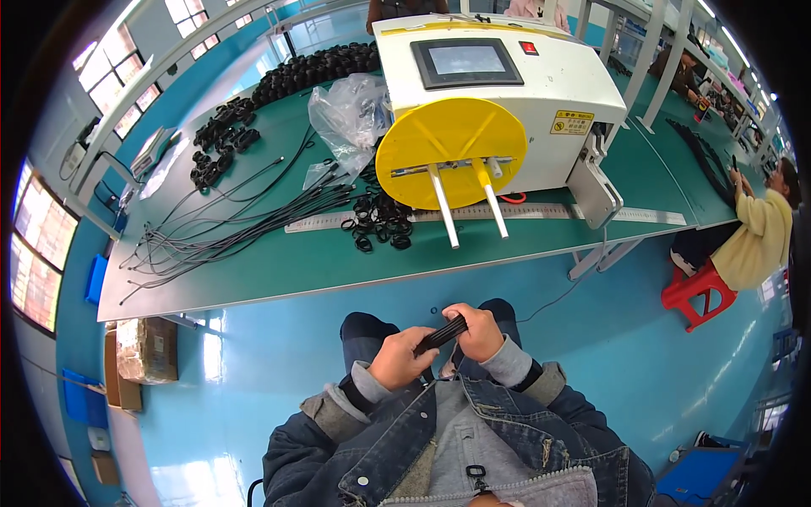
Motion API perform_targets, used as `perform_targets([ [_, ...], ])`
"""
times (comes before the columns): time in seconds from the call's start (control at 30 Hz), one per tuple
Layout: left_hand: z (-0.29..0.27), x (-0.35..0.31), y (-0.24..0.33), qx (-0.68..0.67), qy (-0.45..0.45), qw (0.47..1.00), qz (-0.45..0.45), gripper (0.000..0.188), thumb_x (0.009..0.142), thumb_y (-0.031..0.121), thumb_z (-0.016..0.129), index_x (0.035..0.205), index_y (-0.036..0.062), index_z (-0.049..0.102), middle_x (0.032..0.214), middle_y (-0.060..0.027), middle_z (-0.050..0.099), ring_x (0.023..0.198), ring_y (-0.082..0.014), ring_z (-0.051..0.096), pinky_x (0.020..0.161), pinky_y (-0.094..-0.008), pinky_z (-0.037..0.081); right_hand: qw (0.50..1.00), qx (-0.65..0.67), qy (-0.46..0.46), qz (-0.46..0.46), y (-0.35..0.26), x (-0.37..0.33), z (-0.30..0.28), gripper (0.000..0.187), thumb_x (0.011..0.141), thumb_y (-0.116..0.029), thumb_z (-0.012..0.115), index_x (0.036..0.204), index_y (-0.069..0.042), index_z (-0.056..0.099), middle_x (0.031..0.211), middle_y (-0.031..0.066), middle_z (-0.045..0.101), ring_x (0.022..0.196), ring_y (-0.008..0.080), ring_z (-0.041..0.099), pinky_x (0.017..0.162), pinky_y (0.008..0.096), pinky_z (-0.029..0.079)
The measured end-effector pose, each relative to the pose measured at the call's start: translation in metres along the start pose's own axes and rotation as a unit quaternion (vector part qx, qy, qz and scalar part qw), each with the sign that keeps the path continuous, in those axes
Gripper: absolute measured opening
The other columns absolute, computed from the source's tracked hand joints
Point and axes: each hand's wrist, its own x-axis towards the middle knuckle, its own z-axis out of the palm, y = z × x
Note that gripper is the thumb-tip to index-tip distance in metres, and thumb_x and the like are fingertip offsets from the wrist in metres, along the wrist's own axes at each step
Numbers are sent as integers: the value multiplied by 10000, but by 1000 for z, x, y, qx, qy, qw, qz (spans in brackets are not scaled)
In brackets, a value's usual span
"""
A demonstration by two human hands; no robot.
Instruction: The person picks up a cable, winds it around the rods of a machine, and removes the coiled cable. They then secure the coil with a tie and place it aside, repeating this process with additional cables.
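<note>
Above my lap, both my hands are closed on a coiled bundle of black cable (443, 334). My left hand (400, 359) grips its lower left end. My right hand (480, 333) wraps round the upper right end, with the thumb along the top. The turns lie pressed together in a short thick bundle. On the table ahead stands a white winding machine (549, 93). Its yellow disc (401, 139) faces me, and two pale rods stick out from it with no cable round them.
The green table (321, 275) carries loose black cables (245, 224), small black rings (376, 221), a clear plastic bag (346, 114), coiled bundles (317, 72) and a steel ruler (646, 216). A co-worker sits on a red stool (699, 291) at right. Cardboard boxes (145, 351) stand on the floor at left.
</note>
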Motion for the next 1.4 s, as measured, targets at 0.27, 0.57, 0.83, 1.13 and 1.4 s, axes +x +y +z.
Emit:
perform_targets([
  [0.27, 11, 19, -5, -34, 94, 993, -68, 192, 769, 32, 624, 940, -18, 551, 652, -67, 601, 581, -111, 598, 528, -241, 465, 998, -43, 44, 20, -4, 13, -3, 259, 681, 53, 456, 907, -3, 570, 800, 197, 615, 736, 365, 614, 636, 359, 495],
  [0.57, 14, 23, -22, -94, 70, 986, -120, 157, 791, -17, 606, 920, -45, 520, 760, -71, 621, 671, -109, 616, 580, -227, 498, 998, -38, 50, 33, 3, 9, 4, 186, 728, -8, 531, 912, -3, 556, 764, 204, 602, 709, 378, 591, 616, 421, 474],
  [0.83, 7, 25, -21, -226, -7, 963, -145, 178, 786, -32, 594, 942, -46, 509, 908, -102, 616, 799, -152, 624, 703, -244, 515, 989, 65, -6, 135, 17, 11, 0, 154, 762, 18, 481, 877, 22, 584, 654, 108, 589, 535, 180, 534, 493, 295, 436],
  [1.13, -3, 27, -16, -396, -60, 896, -193, 291, 796, -18, 568, 1082, -32, 515, 1000, -98, 598, 873, -202, 624, 738, -280, 537, 984, 100, -22, 148, 13, 11, -2, 200, 742, 80, 443, 878, 38, 584, 618, 66, 577, 500, 97, 519, 434, 252, 405],
  [1.4, -5, 29, -13, -405, -93, 881, -224, 337, 788, 21, 612, 1107, -36, 520, 1000, -70, 578, 853, -155, 591, 743, -264, 523, 969, 154, -63, 184, 17, 12, -6, 250, 701, 113, 403, 856, 42, 586, 616, 57, 566, 496, 105, 500, 423, 258, 384],
])
